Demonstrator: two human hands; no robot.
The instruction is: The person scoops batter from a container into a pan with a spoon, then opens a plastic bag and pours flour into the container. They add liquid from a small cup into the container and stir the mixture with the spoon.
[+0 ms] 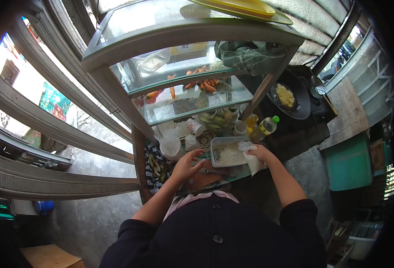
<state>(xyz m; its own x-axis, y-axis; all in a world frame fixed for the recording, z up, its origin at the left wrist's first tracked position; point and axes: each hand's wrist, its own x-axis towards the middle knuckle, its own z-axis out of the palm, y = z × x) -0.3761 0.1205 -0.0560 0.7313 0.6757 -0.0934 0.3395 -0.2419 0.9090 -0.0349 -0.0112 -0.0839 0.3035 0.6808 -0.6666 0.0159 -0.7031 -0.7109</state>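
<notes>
My right hand is closed on a small clear plastic bag of white powder, held against the right end of a rectangular plastic container. Pale powder or batter covers part of the container's bottom, with darker bits at its left side. My left hand hovers just left of the container, fingers apart and nothing in them. Behind my left hand are a white plastic bag and a tipped white cup.
On the right, a black wok with yellow food frying sits on a stove. Bottles, including a green-capped one, stand behind the container. Carrots lie in the glass display case. A green bin stands at right.
</notes>
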